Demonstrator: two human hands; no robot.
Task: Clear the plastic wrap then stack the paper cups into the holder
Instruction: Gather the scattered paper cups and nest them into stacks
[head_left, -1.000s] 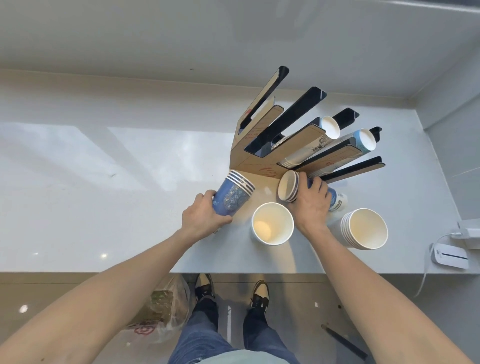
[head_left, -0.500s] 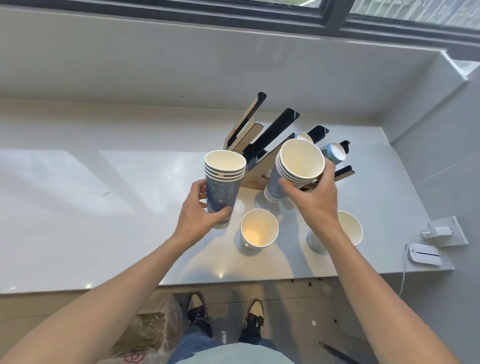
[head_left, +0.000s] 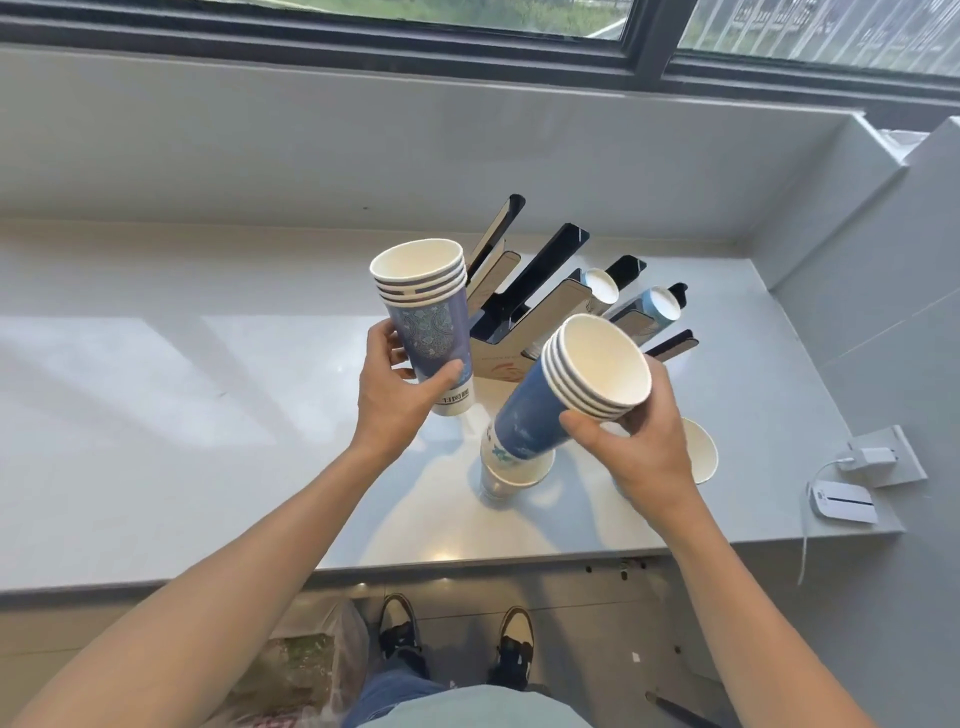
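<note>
My left hand (head_left: 397, 392) grips a nested stack of blue paper cups (head_left: 428, 322), held upright above the counter, mouth up. My right hand (head_left: 641, 447) grips a second blue stack (head_left: 571, 395), tilted with its mouth toward me. The wooden and black cup holder (head_left: 524, 317) stands behind both stacks, with two cup rows (head_left: 649, 306) lying in its right slots. On the counter a cup stack (head_left: 511, 475) stands partly hidden under the right-hand stack. Another white-mouthed stack (head_left: 701, 452) peeks out behind my right hand.
The grey counter (head_left: 208, 441) runs along a wall under a window. A white charger and a small white device (head_left: 844, 499) lie at the counter's right end. A plastic bag (head_left: 311, 660) sits on the floor beside my feet.
Both hands lifted their cup stacks off the counter and raised them. The right-hand stack now sits lower and tilts more toward me, over the standing cups. The camera has tilted up.
</note>
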